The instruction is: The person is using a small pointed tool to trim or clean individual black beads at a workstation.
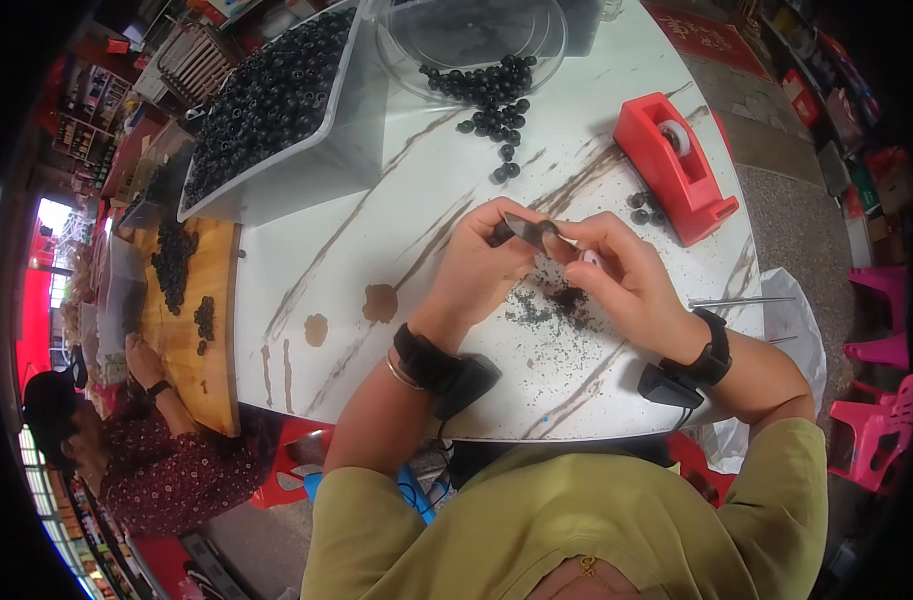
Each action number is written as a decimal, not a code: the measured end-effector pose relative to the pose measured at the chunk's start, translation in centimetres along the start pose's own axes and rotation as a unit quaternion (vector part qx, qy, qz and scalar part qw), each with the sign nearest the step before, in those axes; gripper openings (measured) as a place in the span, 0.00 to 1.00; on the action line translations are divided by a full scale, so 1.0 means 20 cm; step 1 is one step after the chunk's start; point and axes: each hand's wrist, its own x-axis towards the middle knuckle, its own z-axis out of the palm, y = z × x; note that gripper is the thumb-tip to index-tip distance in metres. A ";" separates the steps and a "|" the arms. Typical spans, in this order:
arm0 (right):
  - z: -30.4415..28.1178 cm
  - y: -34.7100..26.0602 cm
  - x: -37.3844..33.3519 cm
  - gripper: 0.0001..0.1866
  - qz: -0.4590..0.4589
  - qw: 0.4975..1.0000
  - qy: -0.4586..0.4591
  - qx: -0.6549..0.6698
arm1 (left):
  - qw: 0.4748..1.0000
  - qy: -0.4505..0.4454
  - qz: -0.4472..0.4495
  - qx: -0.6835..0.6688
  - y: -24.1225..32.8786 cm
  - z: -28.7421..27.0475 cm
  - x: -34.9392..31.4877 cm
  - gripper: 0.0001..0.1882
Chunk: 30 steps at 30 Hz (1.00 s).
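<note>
A white tabletop with brown veins (307, 270) curves away past the right forearm, its front edge just below both wrists. Toward the left, a stretch of veined surface gives room between the left hand (482, 255) and a yellow-brown wooden board (219, 290). At the far left, a translucent rectangular plastic bin (347, 150) heaped with black beads limits reach. A red tape dispenser (682, 190) stands near the right edge, beyond the right hand (627, 265). The left hand's fingers are pinching a small dark round piece (502, 234); the right hand's are closed around a grey metal blade with a white handle (589, 258), held against the piece above the table. Whether they touch is unclear. Dark crumbs (569, 300) lie scattered beneath.
</note>
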 end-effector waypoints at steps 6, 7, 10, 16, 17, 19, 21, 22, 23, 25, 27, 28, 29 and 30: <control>0.00 -0.01 0.01 0.14 0.009 1.000 -0.004 0.009 | 1.000 -0.006 -0.020 -0.011 0.04 0.00 -0.01 0.11; 0.01 0.00 0.02 0.14 0.001 1.000 0.004 0.022 | 1.000 -0.003 -0.015 -0.009 0.05 0.01 -0.01 0.11; 0.01 0.03 0.02 0.14 -0.054 0.998 0.023 0.016 | 0.998 0.048 -0.039 0.024 0.05 0.04 -0.01 0.07; 0.01 0.01 0.03 0.16 0.005 0.997 0.053 0.051 | 0.950 0.110 0.012 0.292 0.44 0.13 -0.09 0.05; 0.01 0.01 0.03 0.16 0.025 0.997 0.047 0.054 | 0.929 0.141 0.056 0.337 0.53 0.13 -0.11 0.05; 0.00 0.01 0.03 0.17 0.032 0.997 0.035 0.066 | 0.861 0.166 0.139 0.461 0.70 0.08 -0.12 0.05; 0.00 -0.01 0.04 0.16 0.044 0.996 0.034 0.073 | 0.765 0.169 0.211 0.585 0.90 -0.02 -0.12 0.06; 0.00 -0.01 0.05 0.16 0.042 0.996 0.033 0.074 | 0.742 0.188 0.212 0.607 0.99 -0.08 -0.11 0.07; 0.01 -0.01 0.05 0.16 0.041 0.995 0.029 0.084 | 0.715 0.211 0.213 0.631 1.09 -0.13 -0.12 0.07; 0.01 -0.01 0.05 0.15 0.041 0.995 0.028 0.092 | 0.708 0.255 0.138 0.644 1.27 -0.28 -0.13 0.07; 0.01 -0.02 0.05 0.13 0.041 0.995 0.032 0.090 | 0.664 0.308 0.093 0.675 1.42 -0.44 -0.13 0.07; 0.01 -0.02 0.05 0.13 0.039 0.995 0.030 0.091 | 0.675 0.316 0.053 0.665 1.49 -0.50 -0.16 0.08; 0.01 -0.02 0.05 0.13 0.044 0.994 0.024 0.098 | 0.673 0.319 0.056 0.665 1.54 -0.58 -0.18 0.08; 0.01 -0.02 0.06 0.12 0.049 0.993 0.018 0.106 | 0.654 0.332 0.054 0.677 1.57 -0.67 -0.21 0.09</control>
